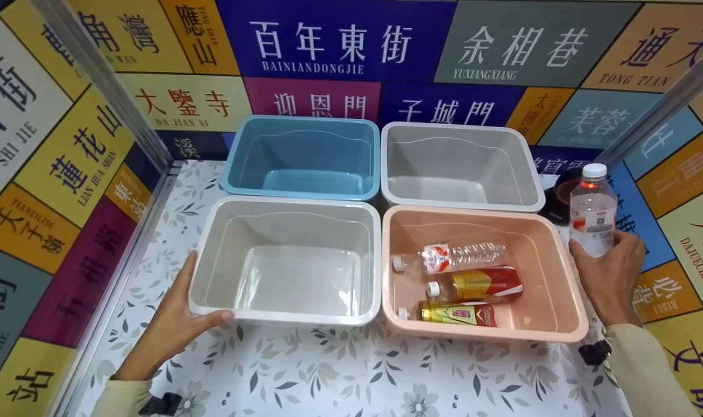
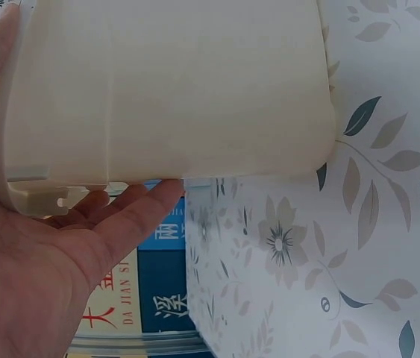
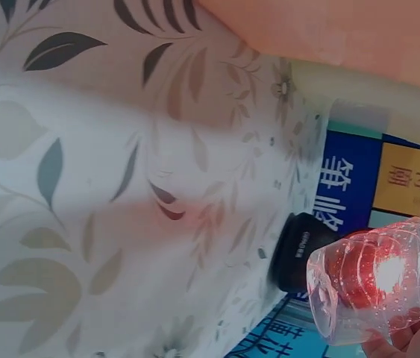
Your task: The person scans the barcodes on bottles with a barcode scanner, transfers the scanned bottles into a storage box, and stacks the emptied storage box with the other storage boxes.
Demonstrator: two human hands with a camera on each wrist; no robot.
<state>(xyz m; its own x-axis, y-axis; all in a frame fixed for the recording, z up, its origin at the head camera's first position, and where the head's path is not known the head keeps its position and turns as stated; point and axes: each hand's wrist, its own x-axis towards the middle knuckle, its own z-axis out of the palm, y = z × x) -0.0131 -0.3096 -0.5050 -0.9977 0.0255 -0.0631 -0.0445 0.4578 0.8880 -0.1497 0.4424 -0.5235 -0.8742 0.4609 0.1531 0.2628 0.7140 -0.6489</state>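
The right hand (image 1: 612, 275) grips a clear bottle (image 1: 593, 214) just right of the peach bin (image 1: 484, 332) and its 3 bottles (image 1: 490, 284); the left hand (image 1: 174, 313), spread, touches the white bin (image 1: 299, 284) left of these. Likely a carrying step, next needing clearance over the rim.

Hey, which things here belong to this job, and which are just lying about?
Seemingly in the job:
clear bottle, held in right hand;
white bin, touched by left hand;
pink bin, holding three bottles.

Apparently lying about:
blue bin;
grey bin;
black object behind the bottle.
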